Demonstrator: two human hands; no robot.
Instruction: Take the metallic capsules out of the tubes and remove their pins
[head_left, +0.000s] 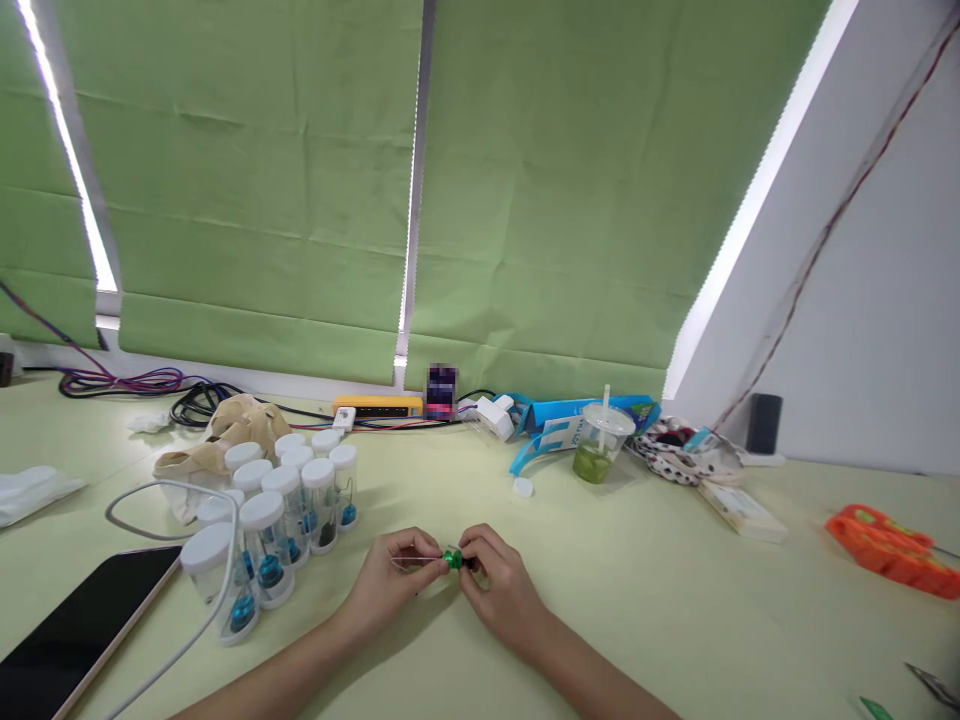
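Note:
Low in the middle of the head view, my two hands meet over the table. A small shiny green bead-like piece sits between their fingertips. My left hand is closed, thumb and fingers pinching a thin wire at the left of the green piece. Closed on the piece's other side is my right hand, with a small dark part at its fingertips that the fingers mostly hide. Several clear vials with white caps stand to the left, most with a blue piece and thin wire inside.
A phone and a looping white cable lie at left. A beige cloth, yellow power strip, blue bag, plastic cup and loose white cap lie farther back. An orange item and metal-tipped tool are at right.

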